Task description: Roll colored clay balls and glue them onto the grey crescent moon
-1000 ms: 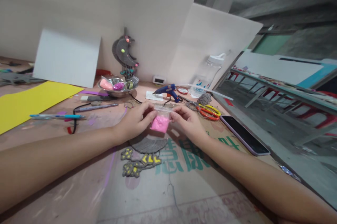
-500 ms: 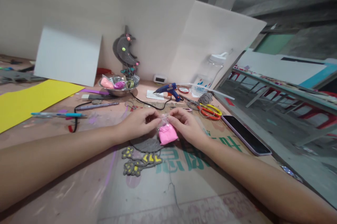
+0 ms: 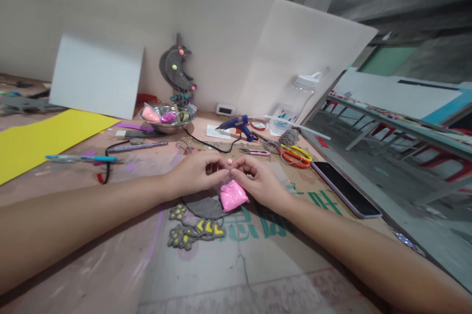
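Observation:
A small clear bag of bright pink clay (image 3: 233, 196) hangs from the fingertips of both hands. My left hand (image 3: 201, 171) is closed in a pinch on the bag's gathered top. From the other side my right hand (image 3: 260, 179) pinches the same plastic, its fingertips almost touching the left ones. A small pinkish bit (image 3: 229, 161) shows between the fingertips; what it is I cannot tell. Below the hands lies a grey flat piece (image 3: 204, 206), partly covered by the bag and left hand. Beside it are grey-and-yellow paw-like shapes (image 3: 182, 236).
Behind the hands lie a blue glue gun (image 3: 236, 124), a craft knife (image 3: 255, 152) and scissors (image 3: 295, 156). A metal bowl (image 3: 167, 126) holds clay packets. At right are a phone (image 3: 346, 188) and bottle (image 3: 295, 100); at left, pens (image 3: 83, 158) and a yellow sheet (image 3: 55, 139).
The bag of pink clay has dropped slightly and tilted. My fingertips have drawn closer together at its top, and a pinkish bit now shows between them.

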`<state>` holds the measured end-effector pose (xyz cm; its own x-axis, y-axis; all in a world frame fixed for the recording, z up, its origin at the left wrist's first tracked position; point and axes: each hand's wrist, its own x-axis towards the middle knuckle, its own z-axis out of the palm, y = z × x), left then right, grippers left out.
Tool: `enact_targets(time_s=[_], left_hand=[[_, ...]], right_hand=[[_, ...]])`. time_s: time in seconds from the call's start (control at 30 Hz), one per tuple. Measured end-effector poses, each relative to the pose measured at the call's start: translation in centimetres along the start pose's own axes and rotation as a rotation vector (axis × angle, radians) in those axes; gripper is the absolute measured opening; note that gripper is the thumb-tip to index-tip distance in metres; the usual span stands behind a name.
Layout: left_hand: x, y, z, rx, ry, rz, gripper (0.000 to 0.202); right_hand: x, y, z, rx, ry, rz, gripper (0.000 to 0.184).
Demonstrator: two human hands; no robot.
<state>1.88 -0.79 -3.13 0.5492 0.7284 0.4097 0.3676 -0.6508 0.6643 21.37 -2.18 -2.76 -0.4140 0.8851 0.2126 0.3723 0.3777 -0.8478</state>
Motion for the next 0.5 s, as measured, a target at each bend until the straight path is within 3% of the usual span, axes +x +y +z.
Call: enact_targets(time_s=[0.27, 0.5], left_hand=[[0.03, -0.15, 0.19, 0.017, -0.002, 0.043, 0.016], [0.03, 0.04, 0.09, -0.009, -0.018, -0.004, 0.012]], right_hand=[[0.05, 0.49, 0.12, -0.022, 0.000, -0.058, 0.014], [-0.11, -0.02, -0.03, -0.086, 0.036, -0.056, 0.008]])
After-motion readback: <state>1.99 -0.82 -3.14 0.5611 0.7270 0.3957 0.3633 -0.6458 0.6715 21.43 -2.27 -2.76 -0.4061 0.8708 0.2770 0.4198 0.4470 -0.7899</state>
